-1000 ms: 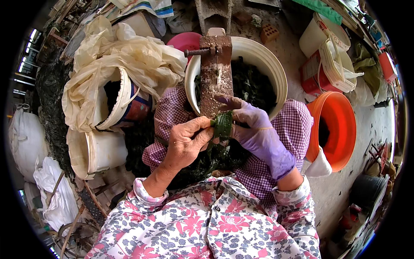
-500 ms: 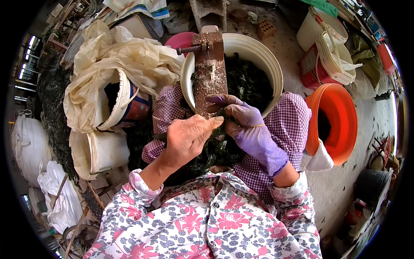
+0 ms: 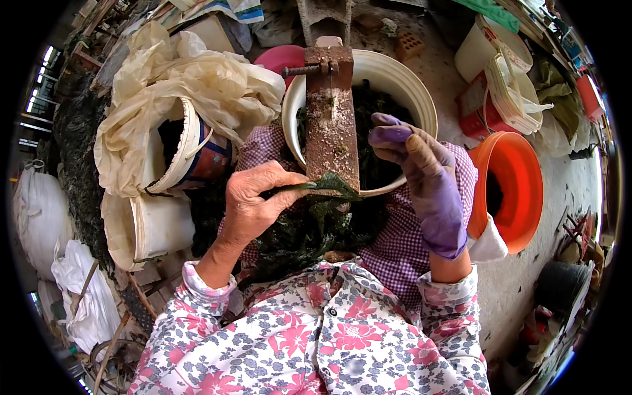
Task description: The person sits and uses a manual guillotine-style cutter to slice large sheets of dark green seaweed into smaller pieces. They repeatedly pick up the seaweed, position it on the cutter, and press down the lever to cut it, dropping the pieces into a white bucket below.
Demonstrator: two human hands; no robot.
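My left hand [image 3: 253,197], bare, pinches a dark green leafy strip, seemingly seaweed [image 3: 332,184], stretched across the near end of a brown, crumb-covered board [image 3: 322,138]. A bolt [image 3: 301,70] and a thin upright metal piece [image 3: 331,95] are fixed near the board's far end. My right hand [image 3: 424,171], in a purple and beige glove, is raised right of the board over the white bucket's near rim. Its fingers are loosely bent and apart, with nothing visible in them. More dark green leaves [image 3: 296,243] lie on my lap.
The board overlaps a white bucket [image 3: 428,108] of dark green leaves. An orange bucket [image 3: 533,197] stands at right with a white cloth over its rim. Plastic-draped buckets [image 3: 178,224] crowd the left. Behind stand a pink basin [image 3: 276,59], a hollow block [image 3: 324,16] and a brick [image 3: 409,46].
My left hand has drawn back to the left, and the green strip now shows in it. The gloved right hand has moved right and away from the board. The two hands are farther apart.
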